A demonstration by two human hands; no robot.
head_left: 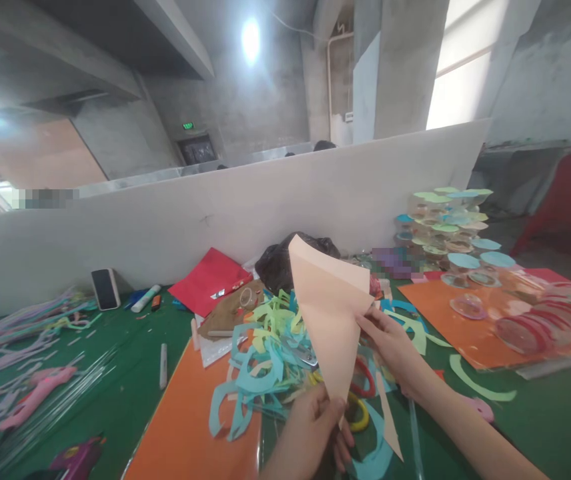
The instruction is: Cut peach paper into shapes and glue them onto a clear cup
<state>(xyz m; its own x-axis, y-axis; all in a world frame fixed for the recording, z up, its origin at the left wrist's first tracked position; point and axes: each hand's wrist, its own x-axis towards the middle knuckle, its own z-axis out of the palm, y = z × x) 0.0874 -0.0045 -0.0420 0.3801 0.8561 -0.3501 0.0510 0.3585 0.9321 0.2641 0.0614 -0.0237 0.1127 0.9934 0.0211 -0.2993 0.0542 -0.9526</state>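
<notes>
A folded sheet of peach paper [328, 307], wide at the top and narrowing to a point, is held up over the table. My left hand [310, 427] pinches its narrow lower tip between thumb and fingers. At the right edge of the paper, my right hand [385, 340] grips it with the fingertips. Behind and below lie curled blue and green paper scraps [258, 370]. Scissors with red and yellow handles [358, 417] show partly behind the paper and my left hand. A narrow peach paper strip [388, 420] lies just right of them.
Stacked cups with paper discs [458, 233] and a row of red-rimmed cups [548, 317] stand at right on orange sheets. A phone [105, 289] leans against the white partition [165, 227]. Pink and purple strips, a pink glue gun [40, 393] and a marker [163, 367] lie left.
</notes>
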